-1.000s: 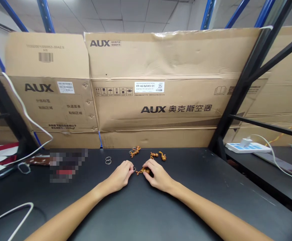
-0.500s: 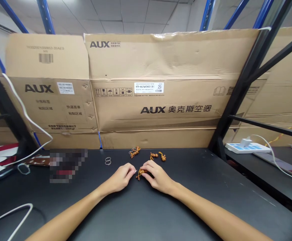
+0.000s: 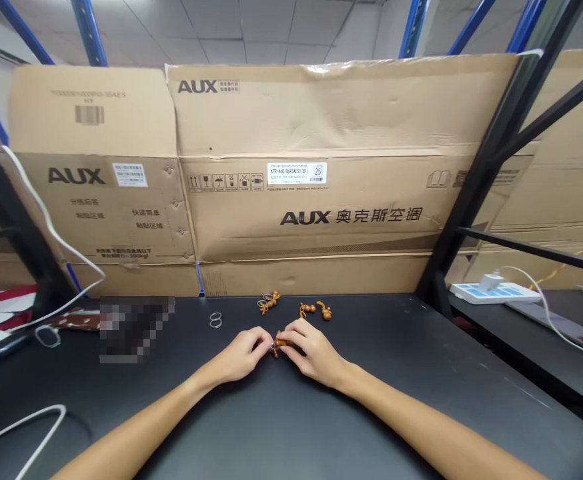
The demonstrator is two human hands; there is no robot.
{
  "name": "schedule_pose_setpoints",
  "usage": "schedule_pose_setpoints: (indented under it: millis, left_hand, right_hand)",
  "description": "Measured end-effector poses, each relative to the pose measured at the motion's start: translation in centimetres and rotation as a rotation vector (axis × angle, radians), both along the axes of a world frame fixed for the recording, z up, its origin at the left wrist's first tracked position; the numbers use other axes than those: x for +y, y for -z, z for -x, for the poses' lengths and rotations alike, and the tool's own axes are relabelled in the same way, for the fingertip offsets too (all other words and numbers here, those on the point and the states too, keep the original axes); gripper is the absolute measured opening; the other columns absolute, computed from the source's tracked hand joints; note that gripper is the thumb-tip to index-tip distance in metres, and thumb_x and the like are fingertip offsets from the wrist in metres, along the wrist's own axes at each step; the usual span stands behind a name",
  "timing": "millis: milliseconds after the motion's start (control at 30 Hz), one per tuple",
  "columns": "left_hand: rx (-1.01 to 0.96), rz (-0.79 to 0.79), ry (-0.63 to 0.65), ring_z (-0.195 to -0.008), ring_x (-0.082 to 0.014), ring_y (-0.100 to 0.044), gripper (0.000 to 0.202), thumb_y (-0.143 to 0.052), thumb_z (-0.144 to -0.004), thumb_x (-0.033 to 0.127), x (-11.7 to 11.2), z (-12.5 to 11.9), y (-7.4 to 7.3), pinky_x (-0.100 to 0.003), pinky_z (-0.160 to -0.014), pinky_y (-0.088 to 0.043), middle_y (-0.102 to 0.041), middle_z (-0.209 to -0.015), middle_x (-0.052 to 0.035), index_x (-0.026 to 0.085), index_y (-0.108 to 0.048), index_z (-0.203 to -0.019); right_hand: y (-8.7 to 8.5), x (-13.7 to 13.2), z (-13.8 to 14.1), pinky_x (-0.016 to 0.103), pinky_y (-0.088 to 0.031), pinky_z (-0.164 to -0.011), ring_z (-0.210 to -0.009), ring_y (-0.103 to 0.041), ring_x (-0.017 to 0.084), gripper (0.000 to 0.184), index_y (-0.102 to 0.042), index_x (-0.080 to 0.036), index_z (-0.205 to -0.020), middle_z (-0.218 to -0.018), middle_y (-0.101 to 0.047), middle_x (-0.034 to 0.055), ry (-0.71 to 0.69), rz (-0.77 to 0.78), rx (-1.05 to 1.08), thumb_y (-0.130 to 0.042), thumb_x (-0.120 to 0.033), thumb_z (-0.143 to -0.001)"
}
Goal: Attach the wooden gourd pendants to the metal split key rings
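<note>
My left hand (image 3: 241, 355) and my right hand (image 3: 311, 350) meet fingertip to fingertip over the black table (image 3: 291, 413). Between them they pinch a small brown gourd charm (image 3: 278, 345); a metal ring at my left fingertips is too small to make out. Beyond the hands lie another gourd charm with a ring (image 3: 268, 302) and a pair of loose gourd charms (image 3: 315, 310). Two metal key rings (image 3: 215, 321) lie to the left of these.
Large AUX cardboard boxes (image 3: 321, 173) stand along the table's back edge. A black rack post (image 3: 476, 180) rises at the right, with a white power strip (image 3: 494, 292) behind it. White cables (image 3: 31, 427) and a blurred-out item (image 3: 136, 328) are at the left.
Both hands have drawn closer together around the gourd charm, which now sits more hidden between the fingertips. The other charms and rings have not moved.
</note>
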State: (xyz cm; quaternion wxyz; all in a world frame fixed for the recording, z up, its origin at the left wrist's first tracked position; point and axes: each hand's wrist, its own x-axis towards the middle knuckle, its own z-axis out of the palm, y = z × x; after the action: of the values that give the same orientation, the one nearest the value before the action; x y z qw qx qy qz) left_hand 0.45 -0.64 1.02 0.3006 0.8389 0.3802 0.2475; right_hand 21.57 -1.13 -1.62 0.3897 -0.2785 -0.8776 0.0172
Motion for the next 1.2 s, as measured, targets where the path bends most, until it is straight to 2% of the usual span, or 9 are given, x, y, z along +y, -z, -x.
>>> schedule_pose_setpoints:
  millis: [467,733,1200]
  left_hand:
    - [0.002,-0.035,0.036,-0.081,-0.0152,-0.059,0.031,-0.037,-0.095,0.037,0.05,0.13,0.00,-0.027,-0.079,-0.045,-0.065,-0.089,-0.0028,0.018,-0.060,-0.086]
    - [0.023,-0.060,0.043,-0.082,-0.0152,-0.058,0.033,-0.036,-0.096,0.037,0.02,0.02,-0.02,-0.027,-0.080,-0.045,-0.065,-0.089,-0.0032,0.018,-0.060,-0.086]
    - [0.014,-0.035,0.052,-0.082,-0.0153,-0.059,0.033,-0.036,-0.095,0.037,0.00,0.06,-0.13,-0.026,-0.082,-0.044,-0.065,-0.089,-0.0025,0.018,-0.060,-0.084]
  right_hand:
    - [-0.33,-0.36,0.19,0.034,-0.049,-0.073,-0.080,-0.054,0.019,0.018,-0.062,-0.022,-0.103,-0.088,-0.057,0.0069,0.018,-0.004,0.005,-0.052,-0.019,-0.089]
    - [-0.18,-0.32,0.14,0.034,-0.050,-0.076,-0.084,-0.055,0.019,0.017,-0.061,-0.021,-0.103,-0.092,-0.058,0.0076,0.001,0.047,0.039,-0.052,-0.019,-0.089]
    - [-0.04,-0.12,0.15,0.033,-0.050,-0.075,-0.083,-0.055,0.019,0.017,-0.062,-0.022,-0.102,-0.092,-0.058,0.0072,0.018,0.025,0.014,-0.053,-0.018,-0.088]
